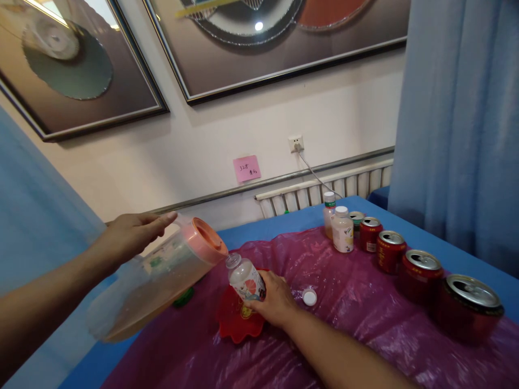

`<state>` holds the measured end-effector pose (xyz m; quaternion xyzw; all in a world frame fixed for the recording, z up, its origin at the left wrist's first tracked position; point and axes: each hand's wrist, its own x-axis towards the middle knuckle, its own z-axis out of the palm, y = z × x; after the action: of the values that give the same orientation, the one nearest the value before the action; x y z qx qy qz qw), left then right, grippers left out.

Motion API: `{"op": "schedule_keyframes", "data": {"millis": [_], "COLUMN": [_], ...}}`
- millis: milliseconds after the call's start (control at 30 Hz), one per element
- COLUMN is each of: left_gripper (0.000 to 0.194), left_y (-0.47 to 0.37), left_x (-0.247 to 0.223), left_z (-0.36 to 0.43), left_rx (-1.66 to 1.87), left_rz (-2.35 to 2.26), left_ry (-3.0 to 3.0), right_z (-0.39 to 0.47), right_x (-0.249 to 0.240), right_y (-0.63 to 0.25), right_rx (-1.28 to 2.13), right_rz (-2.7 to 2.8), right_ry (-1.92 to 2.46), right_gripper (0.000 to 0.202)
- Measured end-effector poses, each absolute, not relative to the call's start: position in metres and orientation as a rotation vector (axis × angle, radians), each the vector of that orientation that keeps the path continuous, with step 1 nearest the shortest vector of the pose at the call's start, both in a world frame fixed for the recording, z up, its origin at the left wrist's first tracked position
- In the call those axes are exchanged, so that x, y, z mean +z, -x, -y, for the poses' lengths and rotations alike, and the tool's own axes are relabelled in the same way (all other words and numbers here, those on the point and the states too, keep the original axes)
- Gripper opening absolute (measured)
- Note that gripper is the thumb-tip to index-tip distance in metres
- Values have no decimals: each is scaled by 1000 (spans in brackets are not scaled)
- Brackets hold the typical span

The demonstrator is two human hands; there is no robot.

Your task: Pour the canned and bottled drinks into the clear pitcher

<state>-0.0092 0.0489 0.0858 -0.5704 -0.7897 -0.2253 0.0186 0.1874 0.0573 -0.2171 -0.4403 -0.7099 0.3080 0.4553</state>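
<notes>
My left hand [133, 237] grips a clear plastic pitcher [162, 286] with an orange lid, its thumb stretched along the top. The pitcher lies tilted, brownish liquid along its lower side, and its lid end meets the mouth of a small bottle [244, 278]. That bottle has a fruit-printed label, leans toward the pitcher and stands uncapped. Wrapped around its lower part is my right hand [278, 297]. Beneath the bottle is a red wavy-edged dish [239, 324], partly covered by bottle and hand. A white cap [310, 297] rests on the purple plastic sheet right of my hand.
Several opened drink cans [391, 251] line the right side. Two capped bottles [343, 229] stand at the row's far end. A green object [184, 297] shows under the pitcher. Behind the blue table are a radiator [316, 189] and a plugged-in cord [314, 170].
</notes>
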Motion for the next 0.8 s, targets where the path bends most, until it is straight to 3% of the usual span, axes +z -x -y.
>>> {"op": "schedule_keyframes", "data": {"millis": [800], "left_gripper": [66], "left_y": [11], "left_x": [84], "left_z": [-51], "left_rx": [-699], "left_rz": [2439], "left_ry": [1797], "right_z": [-56], "right_x": [-213], "right_y": [-188], "right_rx": [771], "right_rz": [1746], "right_ry": [1098], "right_gripper": [60]}}
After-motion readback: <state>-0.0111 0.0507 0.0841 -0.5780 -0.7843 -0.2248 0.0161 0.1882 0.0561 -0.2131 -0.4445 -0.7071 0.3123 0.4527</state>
